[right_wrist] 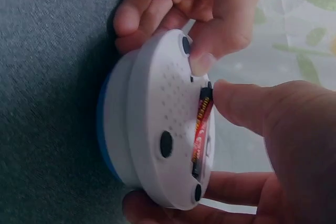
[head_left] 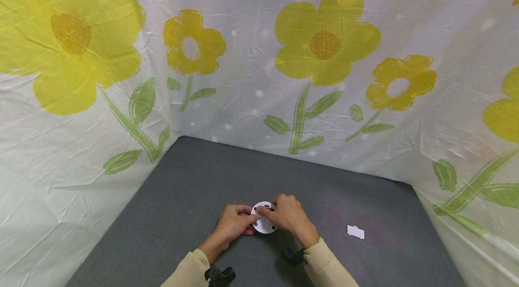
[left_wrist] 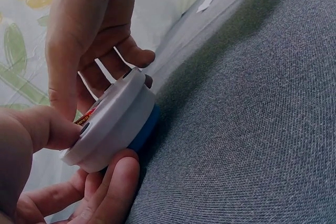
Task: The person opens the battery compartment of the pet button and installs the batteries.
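A round white device [head_left: 265,227] with a blue lower part faces its perforated underside, set with dark round feet, upward. My left hand [head_left: 233,224] holds it by the left edge, thumb on the white face and fingers beneath. In the right wrist view a red-and-black battery [right_wrist: 200,132] lies in the open slot of the device. The thumb of my right hand [head_left: 290,216] touches the battery's dark end, while its fingers reach round the device's rim. The slot's far side is partly hidden.
On the dark grey table [head_left: 194,179], to the right of my hands, lies a small white cover [head_left: 355,232]. A white curtain [head_left: 243,97] printed with yellow flowers rises behind the table and along its sides.
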`<state>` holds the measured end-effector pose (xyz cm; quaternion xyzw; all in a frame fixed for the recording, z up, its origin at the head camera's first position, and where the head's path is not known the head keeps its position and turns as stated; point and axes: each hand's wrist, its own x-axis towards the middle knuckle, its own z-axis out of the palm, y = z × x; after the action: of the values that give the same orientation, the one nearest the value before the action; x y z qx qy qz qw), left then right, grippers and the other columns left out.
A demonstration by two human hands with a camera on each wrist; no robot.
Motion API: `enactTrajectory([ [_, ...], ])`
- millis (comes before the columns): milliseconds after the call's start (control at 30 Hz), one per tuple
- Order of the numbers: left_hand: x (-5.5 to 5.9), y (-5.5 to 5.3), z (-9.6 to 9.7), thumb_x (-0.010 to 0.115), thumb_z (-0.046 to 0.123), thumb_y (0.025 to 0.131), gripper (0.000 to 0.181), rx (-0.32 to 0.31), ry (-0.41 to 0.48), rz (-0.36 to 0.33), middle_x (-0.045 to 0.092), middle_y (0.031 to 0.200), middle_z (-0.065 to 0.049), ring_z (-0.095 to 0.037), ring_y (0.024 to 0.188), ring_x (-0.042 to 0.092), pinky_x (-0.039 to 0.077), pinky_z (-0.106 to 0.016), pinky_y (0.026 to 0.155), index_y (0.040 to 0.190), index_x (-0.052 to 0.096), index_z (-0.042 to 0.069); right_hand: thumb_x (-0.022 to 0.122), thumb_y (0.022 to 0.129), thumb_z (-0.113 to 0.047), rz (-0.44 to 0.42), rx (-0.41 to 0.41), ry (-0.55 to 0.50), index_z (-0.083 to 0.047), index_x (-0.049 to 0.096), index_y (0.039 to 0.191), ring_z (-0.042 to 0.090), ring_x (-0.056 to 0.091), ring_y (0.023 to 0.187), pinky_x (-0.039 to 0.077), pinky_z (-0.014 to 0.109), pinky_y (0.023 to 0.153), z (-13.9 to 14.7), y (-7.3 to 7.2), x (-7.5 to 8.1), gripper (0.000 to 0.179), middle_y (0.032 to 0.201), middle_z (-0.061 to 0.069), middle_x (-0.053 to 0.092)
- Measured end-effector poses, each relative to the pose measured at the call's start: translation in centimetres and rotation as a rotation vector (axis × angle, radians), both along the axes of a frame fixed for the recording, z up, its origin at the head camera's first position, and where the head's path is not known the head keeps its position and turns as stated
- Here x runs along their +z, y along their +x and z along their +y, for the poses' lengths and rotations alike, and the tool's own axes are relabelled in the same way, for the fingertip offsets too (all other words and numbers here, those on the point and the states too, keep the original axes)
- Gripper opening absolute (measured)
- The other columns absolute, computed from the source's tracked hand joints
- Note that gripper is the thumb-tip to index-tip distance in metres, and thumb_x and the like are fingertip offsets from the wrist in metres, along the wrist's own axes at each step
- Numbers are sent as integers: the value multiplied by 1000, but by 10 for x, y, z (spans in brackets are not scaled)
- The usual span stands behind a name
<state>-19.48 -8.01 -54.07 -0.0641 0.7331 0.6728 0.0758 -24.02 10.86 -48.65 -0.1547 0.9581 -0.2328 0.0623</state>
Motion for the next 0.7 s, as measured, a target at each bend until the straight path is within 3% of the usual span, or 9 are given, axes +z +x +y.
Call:
enactTrajectory([
  [700,-1,-1,-3,78,6,91,34,-23,38,-13,81,92,-9,-14,66,75,67,-30,63,121,74,-7,88,89,-41,-23,-40,-94,-8,85,94,15,61,65,49,29,54,0,0,-2,33,78,2,74],
])
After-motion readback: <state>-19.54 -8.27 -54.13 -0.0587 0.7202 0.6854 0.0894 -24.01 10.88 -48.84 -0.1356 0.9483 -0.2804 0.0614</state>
